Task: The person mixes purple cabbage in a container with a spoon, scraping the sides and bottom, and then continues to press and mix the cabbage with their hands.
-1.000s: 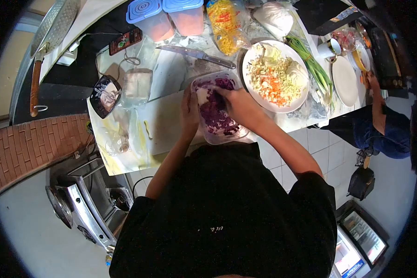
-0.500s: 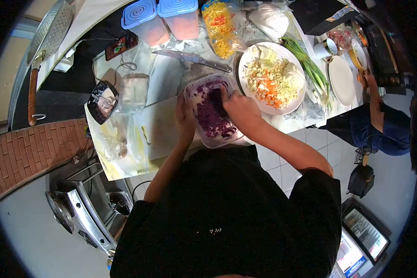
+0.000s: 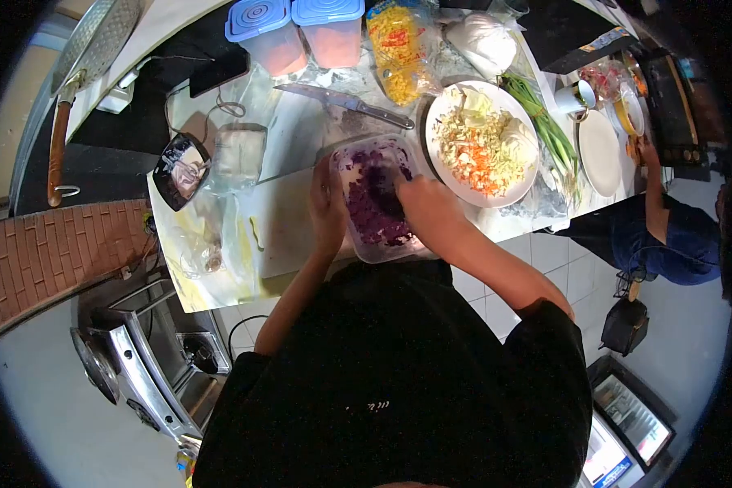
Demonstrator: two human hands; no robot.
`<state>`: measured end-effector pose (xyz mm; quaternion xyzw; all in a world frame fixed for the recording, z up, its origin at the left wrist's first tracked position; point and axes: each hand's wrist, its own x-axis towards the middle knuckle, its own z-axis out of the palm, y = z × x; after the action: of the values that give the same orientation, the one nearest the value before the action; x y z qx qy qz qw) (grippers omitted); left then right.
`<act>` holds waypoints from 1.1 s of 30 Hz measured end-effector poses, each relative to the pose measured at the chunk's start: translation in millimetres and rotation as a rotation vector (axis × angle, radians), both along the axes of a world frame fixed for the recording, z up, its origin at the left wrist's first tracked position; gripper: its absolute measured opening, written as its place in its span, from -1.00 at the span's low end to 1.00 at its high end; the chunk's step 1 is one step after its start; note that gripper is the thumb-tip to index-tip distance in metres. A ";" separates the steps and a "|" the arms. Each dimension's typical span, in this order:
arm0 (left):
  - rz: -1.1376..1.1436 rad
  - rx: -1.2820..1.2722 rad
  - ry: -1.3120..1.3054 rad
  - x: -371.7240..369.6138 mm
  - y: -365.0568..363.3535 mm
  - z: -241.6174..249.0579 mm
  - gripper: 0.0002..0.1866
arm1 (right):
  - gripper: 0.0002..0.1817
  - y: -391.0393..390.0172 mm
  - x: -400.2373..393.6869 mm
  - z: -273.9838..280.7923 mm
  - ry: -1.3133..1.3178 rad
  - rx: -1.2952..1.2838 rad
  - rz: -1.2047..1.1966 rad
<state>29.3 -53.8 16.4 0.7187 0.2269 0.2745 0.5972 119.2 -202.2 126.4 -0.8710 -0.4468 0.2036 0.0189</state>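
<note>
A clear plastic container (image 3: 376, 254) sits at the counter's front edge, right before my body. Crumbly purple mash (image 3: 372, 218) covers its bottom and clings to the walls. My left hand (image 3: 328, 207) grips the container's left side. Over the right half of the container, my right hand (image 3: 429, 205) is closed in a fist, pushed down toward the mash. A dark shape (image 3: 388, 193) shows beside its thumb, partly hidden, and I cannot make out what it is. Just right of the container stands a white plate (image 3: 496, 198) of chopped cabbage and carrot (image 3: 484, 154).
Behind the container lies a knife (image 3: 346, 102). Blue-lidded tubs (image 3: 327, 37), a yellow snack bag (image 3: 398, 49) and a white bag (image 3: 484, 45) line the back. Spring onions (image 3: 545, 126) and an oval plate (image 3: 599, 154) are rightward. Another person (image 3: 659, 236) stands at the far right.
My right hand has shifted slightly right and down within the container, and its fist covers more of the dark shape. The left hand keeps its hold. The whole view has moved a little.
</note>
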 end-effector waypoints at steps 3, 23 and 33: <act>-0.012 0.025 0.025 0.8 -1.0 -3.7 -0.65 | -0.78 7.2 2.6 -26.4 -0.054 0.050 -0.138; -0.044 0.021 -0.176 -0.1 10.0 11.2 -0.63 | -0.29 3.3 -26.1 -23.5 0.057 0.137 -0.009; -0.004 0.033 -0.101 -1.4 4.6 34.1 -0.63 | -0.33 7.1 -23.3 9.4 -0.378 0.078 -0.125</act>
<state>27.9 -49.2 50.4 0.7139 0.1905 0.3131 0.5966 96.0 -195.2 135.7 -0.9183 -0.3949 0.0175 -0.0189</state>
